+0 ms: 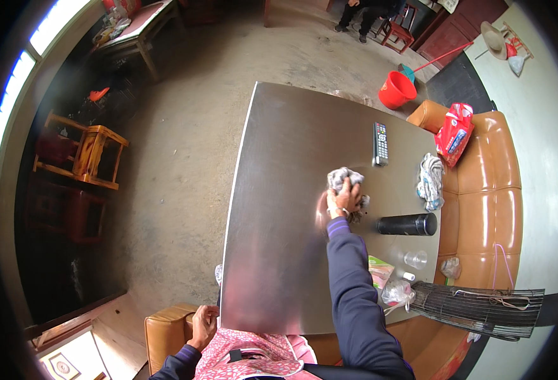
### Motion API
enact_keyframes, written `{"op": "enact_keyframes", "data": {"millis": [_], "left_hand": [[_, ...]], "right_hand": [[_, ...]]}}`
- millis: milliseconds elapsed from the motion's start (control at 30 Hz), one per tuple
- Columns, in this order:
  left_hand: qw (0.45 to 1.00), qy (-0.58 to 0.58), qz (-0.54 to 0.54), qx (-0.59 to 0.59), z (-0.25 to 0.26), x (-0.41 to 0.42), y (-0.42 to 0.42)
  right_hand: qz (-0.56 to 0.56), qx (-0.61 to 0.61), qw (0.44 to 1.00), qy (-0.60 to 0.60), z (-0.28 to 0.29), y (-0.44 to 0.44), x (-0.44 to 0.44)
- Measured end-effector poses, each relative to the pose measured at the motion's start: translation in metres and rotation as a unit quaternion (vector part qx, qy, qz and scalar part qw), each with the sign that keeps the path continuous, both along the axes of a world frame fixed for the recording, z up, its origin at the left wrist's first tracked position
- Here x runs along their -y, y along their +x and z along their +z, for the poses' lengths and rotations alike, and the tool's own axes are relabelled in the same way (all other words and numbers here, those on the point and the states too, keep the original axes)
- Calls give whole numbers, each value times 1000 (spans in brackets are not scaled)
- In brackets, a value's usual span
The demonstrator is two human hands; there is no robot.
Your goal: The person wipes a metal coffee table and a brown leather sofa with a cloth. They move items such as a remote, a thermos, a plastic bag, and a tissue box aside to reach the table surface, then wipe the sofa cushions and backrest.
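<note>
My right hand presses a bunched grey-and-white cloth onto the dark, shiny tabletop. Part of the cloth bulges out beyond the fingertips, and a bit more shows beside the palm. Ahead and to the right of this hand lies a black remote control. A black cylindrical flask rests on its side to the right of the wrist. My left hand hangs with curled fingers at the table's near left corner; whether it grips the edge is hidden.
Along the table's right side lie a folded patterned cloth, a clear plastic cup, a tissue pack, a plastic bag and a wire rack. Beyond stand a tan sofa and a red bucket. A person sits far off.
</note>
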State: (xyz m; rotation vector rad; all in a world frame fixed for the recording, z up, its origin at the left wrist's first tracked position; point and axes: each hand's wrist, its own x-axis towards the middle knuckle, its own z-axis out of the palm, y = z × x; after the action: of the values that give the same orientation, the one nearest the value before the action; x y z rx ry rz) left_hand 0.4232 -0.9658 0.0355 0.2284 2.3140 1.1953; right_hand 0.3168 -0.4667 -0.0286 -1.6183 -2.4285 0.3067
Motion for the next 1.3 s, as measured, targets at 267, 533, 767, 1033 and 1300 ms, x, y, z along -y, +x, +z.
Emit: {"op": "enact_keyframes", "data": {"millis": [267, 533, 767, 1033, 1300], "left_hand": [[999, 19, -31, -19, -15, 32, -33], [992, -18, 119, 43, -1, 120, -46], [958, 12, 237, 162, -14, 183, 19], [982, 68, 92, 147, -18, 173, -54], [975, 48, 157, 147, -39, 203, -99]], "right_hand": [[370, -109, 923, 1, 6, 54, 210], [270, -292, 917, -16, 44, 46, 47], [256, -143, 944, 153, -8, -17, 74], [456, -120, 879, -61, -13, 90, 372], [204, -290, 895, -272, 102, 186, 374]]}}
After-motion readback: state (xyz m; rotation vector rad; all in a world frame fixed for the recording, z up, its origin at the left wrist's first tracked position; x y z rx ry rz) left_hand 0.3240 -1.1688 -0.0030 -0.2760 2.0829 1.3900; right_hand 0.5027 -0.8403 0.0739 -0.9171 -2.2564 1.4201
